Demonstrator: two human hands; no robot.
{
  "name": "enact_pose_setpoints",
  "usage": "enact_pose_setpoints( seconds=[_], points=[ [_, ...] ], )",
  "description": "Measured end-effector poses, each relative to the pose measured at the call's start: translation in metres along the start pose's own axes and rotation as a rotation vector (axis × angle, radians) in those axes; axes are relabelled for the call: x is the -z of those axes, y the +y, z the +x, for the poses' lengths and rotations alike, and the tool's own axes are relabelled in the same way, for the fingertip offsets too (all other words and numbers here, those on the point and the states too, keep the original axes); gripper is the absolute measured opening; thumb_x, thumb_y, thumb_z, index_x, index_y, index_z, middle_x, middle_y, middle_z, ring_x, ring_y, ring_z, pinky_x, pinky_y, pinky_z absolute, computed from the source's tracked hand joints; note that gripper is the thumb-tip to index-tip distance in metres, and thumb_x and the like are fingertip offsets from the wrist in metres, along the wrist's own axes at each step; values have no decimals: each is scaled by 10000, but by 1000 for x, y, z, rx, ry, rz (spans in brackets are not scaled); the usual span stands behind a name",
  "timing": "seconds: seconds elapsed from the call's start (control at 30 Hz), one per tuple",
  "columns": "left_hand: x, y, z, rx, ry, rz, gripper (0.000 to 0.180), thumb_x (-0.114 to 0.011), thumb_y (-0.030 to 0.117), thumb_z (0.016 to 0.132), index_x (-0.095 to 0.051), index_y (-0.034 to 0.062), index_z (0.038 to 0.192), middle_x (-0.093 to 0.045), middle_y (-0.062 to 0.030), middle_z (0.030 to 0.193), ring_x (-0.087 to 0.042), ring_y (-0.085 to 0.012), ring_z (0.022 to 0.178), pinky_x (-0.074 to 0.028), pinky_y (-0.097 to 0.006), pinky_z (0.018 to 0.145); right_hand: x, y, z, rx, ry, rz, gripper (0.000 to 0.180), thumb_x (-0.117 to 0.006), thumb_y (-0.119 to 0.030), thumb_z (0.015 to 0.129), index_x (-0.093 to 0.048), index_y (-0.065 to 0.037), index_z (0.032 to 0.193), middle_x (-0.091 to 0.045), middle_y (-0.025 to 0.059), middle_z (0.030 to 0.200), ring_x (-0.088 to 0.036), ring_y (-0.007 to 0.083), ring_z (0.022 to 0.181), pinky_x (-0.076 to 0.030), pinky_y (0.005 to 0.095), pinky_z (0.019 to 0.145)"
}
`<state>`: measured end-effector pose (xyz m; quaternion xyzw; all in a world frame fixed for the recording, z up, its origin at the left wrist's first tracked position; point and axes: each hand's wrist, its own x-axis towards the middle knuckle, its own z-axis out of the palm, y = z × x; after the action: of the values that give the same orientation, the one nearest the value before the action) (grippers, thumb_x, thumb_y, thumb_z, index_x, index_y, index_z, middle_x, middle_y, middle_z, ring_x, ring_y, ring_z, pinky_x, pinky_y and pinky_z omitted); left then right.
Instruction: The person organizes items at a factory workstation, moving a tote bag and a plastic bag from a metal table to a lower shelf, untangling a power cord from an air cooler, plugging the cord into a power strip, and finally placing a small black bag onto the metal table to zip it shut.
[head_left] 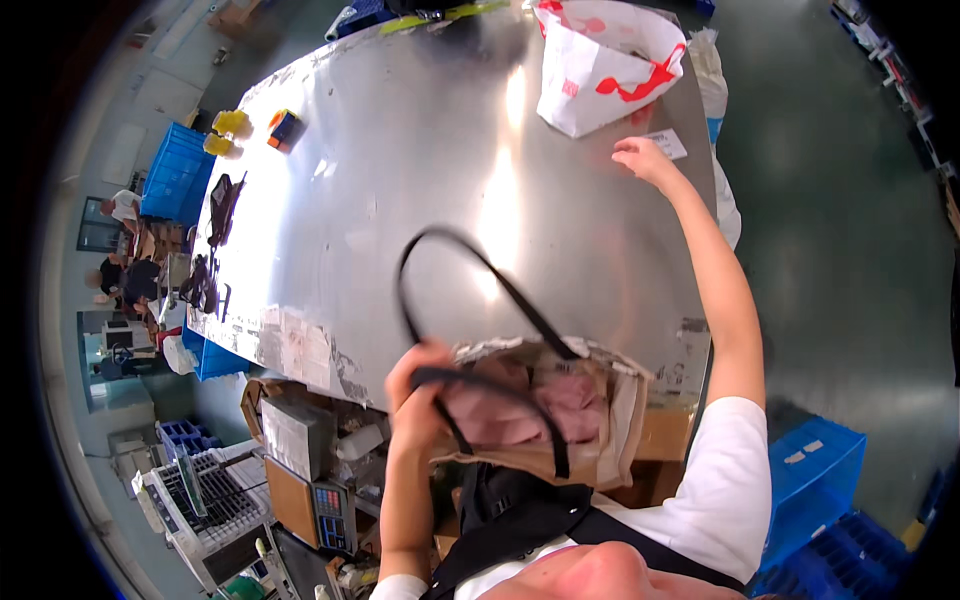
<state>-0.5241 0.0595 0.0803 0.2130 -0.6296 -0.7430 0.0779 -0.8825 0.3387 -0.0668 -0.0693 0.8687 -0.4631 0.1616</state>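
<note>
My left hand (pixel 412 392) is closed on a beige tote bag (pixel 632 425) with black straps (pixel 515 300), held at the near table edge in front of my body. One strap loops up over the table. Pink cloth (pixel 575 405) shows in the bag's mouth. Stretched out to the far right, my right hand (pixel 643 160) is above the table with its fingers loosely bent and nothing visible in them. Right beside it lies a white card (pixel 666 144). A white carrier bag with red print (pixel 600 75) stands just beyond that hand.
The metal table (pixel 400 160) carries yellow items (pixel 228 130), an orange-and-blue block (pixel 284 130) and dark straps (pixel 222 210) along its left side. A scale (pixel 310 505) and grey racks stand lower left. Blue crates (pixel 815 485) are lower right. People work far left.
</note>
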Motion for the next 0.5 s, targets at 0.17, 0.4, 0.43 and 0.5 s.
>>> enact_pose_setpoints(
  seconds=[0.17, 0.4, 0.43, 0.5],
  points=[
    [50, 47, -17, -581, -90, -207, 253, -560, 81, 801, -384, 73, 619, -348, -47, 733, -328, -85, 499, -287, -198, 433, 31, -14, 66, 163, 399, -406, 640, -664, -246, 660, -423, -47, 1219, -490, 173, 1182, -481, 344, 1077, -413, 419, 883],
    [71, 65, 2, -789, 133, -36, 353, -639, 274, 799, -336, 126, 695, -288, -16, 772, -319, -64, 509, -254, -178, 411, 34, -35, 113, 292, 854, -779, 569, -678, -208, 639, -489, -86, 1162, -507, 115, 1162, -467, 313, 1076, -413, 469, 836],
    [74, 69, 3, -804, 204, -43, 338, -637, 261, 793, -342, 126, 699, -298, -16, 776, -318, -64, 512, -262, -176, 418, 28, -40, 119, 187, 742, -799, 450, -685, -217, 633, -558, -86, 1045, -556, 98, 1051, -495, 305, 1023, -425, 448, 795],
    [83, 73, 3, -834, 337, -72, 308, -633, 234, 781, -353, 125, 708, -317, -17, 783, -316, -64, 517, -278, -173, 432, 10, -39, 133, 256, 693, -766, 116, -665, -160, 623, -636, -85, 706, -609, 59, 771, -539, 281, 871, -428, 429, 684]
  ],
)
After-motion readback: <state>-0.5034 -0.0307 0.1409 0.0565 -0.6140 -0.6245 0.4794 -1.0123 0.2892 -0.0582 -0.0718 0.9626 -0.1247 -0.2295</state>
